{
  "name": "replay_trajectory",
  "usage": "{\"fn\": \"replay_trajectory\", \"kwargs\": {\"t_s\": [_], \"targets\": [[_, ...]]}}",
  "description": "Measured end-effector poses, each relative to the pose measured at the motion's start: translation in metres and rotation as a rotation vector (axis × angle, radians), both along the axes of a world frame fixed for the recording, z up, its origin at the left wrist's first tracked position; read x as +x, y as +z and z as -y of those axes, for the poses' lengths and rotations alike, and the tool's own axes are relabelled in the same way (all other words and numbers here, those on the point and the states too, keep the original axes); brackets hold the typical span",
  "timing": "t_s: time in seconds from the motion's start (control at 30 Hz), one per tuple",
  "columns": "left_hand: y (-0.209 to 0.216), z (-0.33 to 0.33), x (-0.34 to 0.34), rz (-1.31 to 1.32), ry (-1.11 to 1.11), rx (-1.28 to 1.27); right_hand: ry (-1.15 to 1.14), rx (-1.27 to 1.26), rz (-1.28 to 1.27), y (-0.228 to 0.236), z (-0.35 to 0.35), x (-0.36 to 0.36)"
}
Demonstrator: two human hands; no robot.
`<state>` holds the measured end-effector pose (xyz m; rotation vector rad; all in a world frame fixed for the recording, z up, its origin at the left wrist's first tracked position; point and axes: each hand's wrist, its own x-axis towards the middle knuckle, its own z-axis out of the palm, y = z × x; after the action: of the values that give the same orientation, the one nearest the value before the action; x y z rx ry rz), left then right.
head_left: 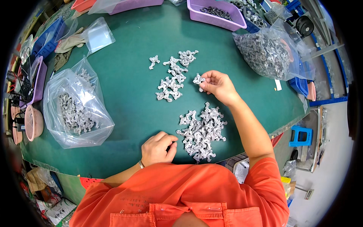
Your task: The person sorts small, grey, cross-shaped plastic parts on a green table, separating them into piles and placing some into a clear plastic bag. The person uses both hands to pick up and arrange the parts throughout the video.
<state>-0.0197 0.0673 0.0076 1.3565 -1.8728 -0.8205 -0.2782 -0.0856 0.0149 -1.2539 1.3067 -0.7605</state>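
My right hand (pixel 219 87) pinches a small three-armed silver metal casting (pixel 198 80) between thumb and fingertips, over the middle of the green table. To its left lies a loose group of similar castings (pixel 174 72), with a single casting (pixel 154 61) apart at the group's upper left. A larger heap of castings (pixel 203 132) sits nearer my body, below the right forearm. My left hand (pixel 159 148) rests on the table just left of this heap. Its fingers are curled in and no casting shows in it.
A clear bag of castings (pixel 77 109) lies at left, and a fuller clear bag (pixel 264 53) at far right. A purple tray (pixel 215 17) with dark parts stands at the back. Pink baskets (pixel 34 123) line the left edge. The green table (pixel 132 87) has a curved-looking front edge.
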Motion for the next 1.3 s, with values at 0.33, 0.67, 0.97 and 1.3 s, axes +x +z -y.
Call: {"fn": "replay_trajectory", "kwargs": {"t_s": [0.33,0.67,0.97,1.3], "targets": [[-0.002,0.0,0.0,-0.044,0.003,-0.005,0.057,-0.178,0.013,0.013,-0.004,0.009],[-0.003,0.0,0.0,-0.036,-0.006,-0.023,0.192,-0.563,-0.594,0.018,-0.008,-0.004],[-0.003,0.0,0.001,-0.037,-0.006,-0.018,0.157,-0.414,-0.6,0.011,-0.012,0.016],[-0.003,0.0,-0.001,-0.042,0.007,0.003,0.111,-0.758,-0.835,-0.008,0.009,-0.013]]}}
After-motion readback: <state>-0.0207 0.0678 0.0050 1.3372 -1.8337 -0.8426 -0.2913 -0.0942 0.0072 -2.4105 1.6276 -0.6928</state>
